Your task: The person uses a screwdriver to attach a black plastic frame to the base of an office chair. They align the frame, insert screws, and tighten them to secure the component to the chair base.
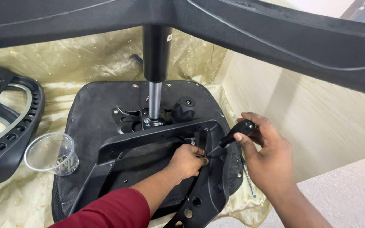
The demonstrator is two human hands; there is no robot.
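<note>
An upturned black office chair seat point(102, 101) lies on a gold cloth, with its gas cylinder point(155, 84) standing up from the centre mechanism. A black plastic armrest bracket frame point(148, 137) rests across the seat's underside. My left hand point(187, 160), in a dark red sleeve, pinches something small against the frame's inner right corner. My right hand point(263, 154) grips the black handle of a screwdriver point(233, 136), whose tip points down-left to the spot by my left fingers. A black round knob point(183, 109) sits beside the cylinder.
A clear plastic cup point(50, 153) holding several screws stands left of the seat. A black mesh chair back point(5, 126) lies at far left. The star base's black legs point(275, 38) span the top of the view. A metal tool point(248, 179) lies under my right hand.
</note>
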